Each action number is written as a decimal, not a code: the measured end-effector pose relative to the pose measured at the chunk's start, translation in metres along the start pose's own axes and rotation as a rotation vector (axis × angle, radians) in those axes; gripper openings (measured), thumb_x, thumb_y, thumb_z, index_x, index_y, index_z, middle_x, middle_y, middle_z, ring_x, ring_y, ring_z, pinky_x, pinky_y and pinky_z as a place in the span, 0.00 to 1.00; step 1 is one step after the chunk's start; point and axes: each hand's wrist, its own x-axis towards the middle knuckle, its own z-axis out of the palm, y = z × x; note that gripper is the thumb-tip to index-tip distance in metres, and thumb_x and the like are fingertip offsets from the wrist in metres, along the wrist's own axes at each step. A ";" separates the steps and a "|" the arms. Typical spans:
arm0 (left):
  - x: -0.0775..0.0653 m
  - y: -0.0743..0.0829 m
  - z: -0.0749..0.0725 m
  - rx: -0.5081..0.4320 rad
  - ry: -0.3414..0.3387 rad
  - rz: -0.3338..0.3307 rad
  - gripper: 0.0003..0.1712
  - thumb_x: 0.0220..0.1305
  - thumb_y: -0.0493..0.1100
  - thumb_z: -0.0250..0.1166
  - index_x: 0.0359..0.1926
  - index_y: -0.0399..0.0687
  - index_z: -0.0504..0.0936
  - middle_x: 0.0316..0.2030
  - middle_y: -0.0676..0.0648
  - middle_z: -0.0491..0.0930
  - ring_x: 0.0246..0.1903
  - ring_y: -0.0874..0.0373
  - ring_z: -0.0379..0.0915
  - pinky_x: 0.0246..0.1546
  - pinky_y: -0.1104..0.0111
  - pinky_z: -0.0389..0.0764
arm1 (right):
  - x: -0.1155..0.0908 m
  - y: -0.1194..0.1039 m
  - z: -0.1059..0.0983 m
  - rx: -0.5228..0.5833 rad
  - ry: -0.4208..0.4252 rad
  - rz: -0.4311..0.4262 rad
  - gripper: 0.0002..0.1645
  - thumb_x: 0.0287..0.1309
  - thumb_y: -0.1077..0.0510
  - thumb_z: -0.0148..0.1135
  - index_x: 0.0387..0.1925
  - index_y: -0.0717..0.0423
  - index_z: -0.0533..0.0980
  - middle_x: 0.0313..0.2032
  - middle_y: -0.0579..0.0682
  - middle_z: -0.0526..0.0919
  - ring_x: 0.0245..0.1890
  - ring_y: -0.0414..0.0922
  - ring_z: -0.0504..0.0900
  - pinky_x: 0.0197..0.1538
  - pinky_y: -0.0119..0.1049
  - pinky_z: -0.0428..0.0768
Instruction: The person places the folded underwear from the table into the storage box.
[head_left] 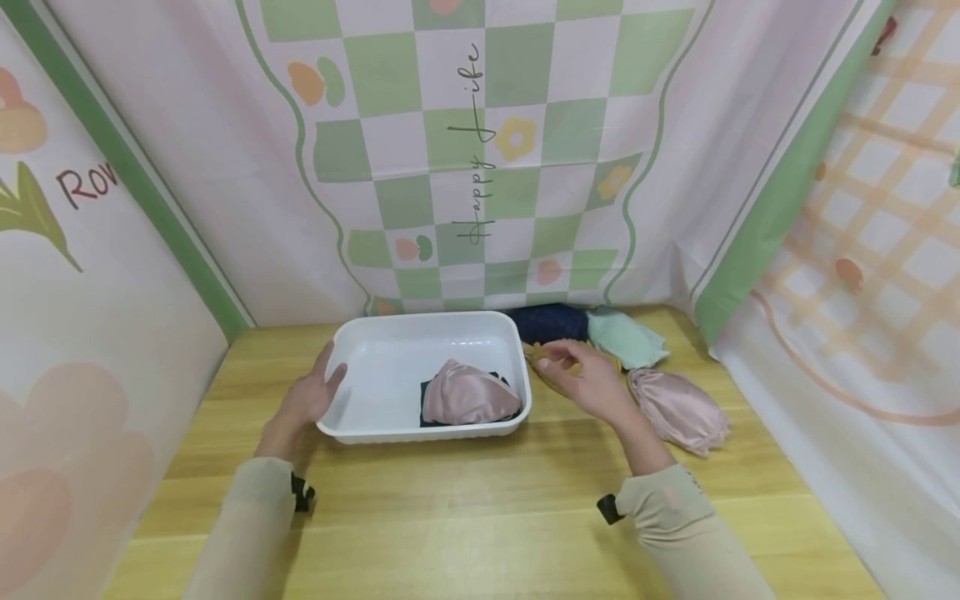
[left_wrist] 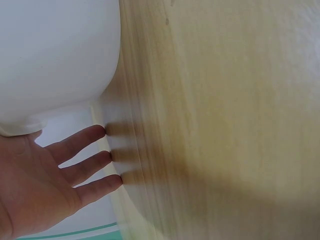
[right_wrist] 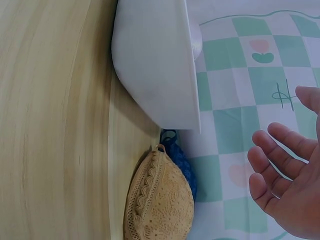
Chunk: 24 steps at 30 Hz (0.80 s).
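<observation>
tub (head_left: pixel 378 371), white and shallow, rests on the counter (head_left: pixel 450 517), a pink bundle (head_left: pixel 468 396) lying over dark cloth (head_left: pixel 425 417) at its 4 o'clock. at its 9 o'clock the left hand (head_left: pixel 311 396) touches it, fingers spread apart. at 3 o'clock the right hand (head_left: pixel 588 379), fingers apart and slightly curved, hangs above a tan lace bra (right_wrist: pixel 165 200) just outside the tub. a navy bundle (head_left: pixel 551 322) lies at 2 o'clock, a mint bundle (head_left: pixel 626 337) just beside it, farther out; a second pink bundle (head_left: pixel 678 408) lies at 3 o'clock, beyond the right hand.
</observation>
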 end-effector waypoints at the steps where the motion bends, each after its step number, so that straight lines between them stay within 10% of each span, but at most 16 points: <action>1: 0.000 0.000 0.000 0.000 -0.001 0.000 0.45 0.74 0.72 0.28 0.79 0.59 0.25 0.71 0.24 0.57 0.55 0.29 0.74 0.43 0.52 0.79 | 0.000 0.000 0.000 -0.002 0.002 0.001 0.30 0.67 0.35 0.57 0.61 0.49 0.77 0.55 0.52 0.84 0.50 0.50 0.82 0.47 0.48 0.81; 24: 0.000 0.000 0.000 0.002 0.002 -0.001 0.45 0.74 0.73 0.28 0.79 0.58 0.25 0.70 0.23 0.58 0.56 0.29 0.73 0.48 0.47 0.79 | -0.009 0.018 -0.010 -0.015 -0.005 0.066 0.31 0.69 0.36 0.55 0.64 0.48 0.74 0.53 0.51 0.84 0.51 0.50 0.81 0.51 0.50 0.80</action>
